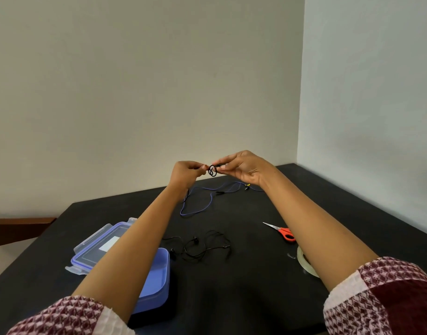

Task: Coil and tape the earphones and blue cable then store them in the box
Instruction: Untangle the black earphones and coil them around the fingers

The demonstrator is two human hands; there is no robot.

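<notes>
My left hand (187, 171) and my right hand (241, 168) are raised above the far part of the black table (256, 298). Their fingertips pinch a small black coil of cable (212, 170) between them. A dark strand runs from my left hand down to the blue cable (195, 212), which lies loose on the table below. The black earphones (200, 247) lie tangled near the middle of the table. The open blue box (156, 274) sits at the left, partly hidden by my left forearm.
The box's clear lid with blue clips (99, 247) lies to the left of the box. Orange-handled scissors (283, 233) lie at the right, with a clear tape roll (304, 262) just nearer to me, beside my right forearm. Walls close the table's far and right sides.
</notes>
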